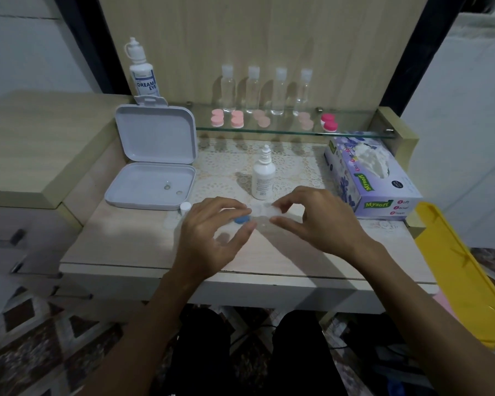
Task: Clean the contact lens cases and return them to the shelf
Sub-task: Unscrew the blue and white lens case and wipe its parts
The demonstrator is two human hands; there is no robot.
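Currently cleaning step: left hand [212,235] and right hand [315,221] each pinch translucent lens case [259,214], blue cap [242,219], near bench [126,244] front-edge middle. Next: wipe, return to glass shelf [355,134].

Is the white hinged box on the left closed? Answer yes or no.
No, the white hinged box stands open, its lid upright against the glass shelf.

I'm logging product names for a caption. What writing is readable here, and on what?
"DREAM EYE": white dropper bottle on the glass shelf.
"Mysoft", "Soft Facial Tissue": purple flowered tissue box, on top and front.
Small white solution bottle on the desk: print too small to read.
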